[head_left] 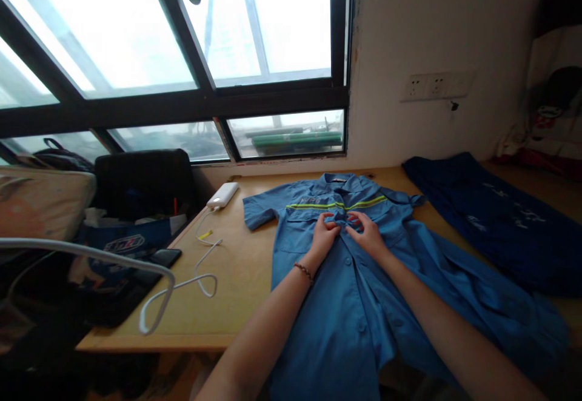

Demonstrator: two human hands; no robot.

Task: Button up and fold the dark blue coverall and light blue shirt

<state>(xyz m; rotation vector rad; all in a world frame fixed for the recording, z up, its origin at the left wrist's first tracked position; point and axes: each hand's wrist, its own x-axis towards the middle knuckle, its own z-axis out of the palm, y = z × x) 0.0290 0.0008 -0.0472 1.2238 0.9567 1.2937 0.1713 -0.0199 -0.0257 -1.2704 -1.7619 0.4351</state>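
A blue short-sleeved work shirt (309,304) with a yellow-green reflective stripe lies spread on the table, its collar toward the wall. The lower front hangs open, with buttons showing along its edge. At the chest, just below the stripe, my left hand (324,235) pinches the front edge of the shirt. Close beside it, my right hand (365,234) has its fingers curled on the opposite front edge. A small fold of cloth stands up between the two hands. Any button under the fingertips is hidden.
On the wooden table (204,316), a white power bank (222,195) with a white cable (200,278) lies left of the shirt. A black phone (166,258) rests at the left edge. Dark blue folded cloth (495,219) lies right. A black chair (145,177) stands left.
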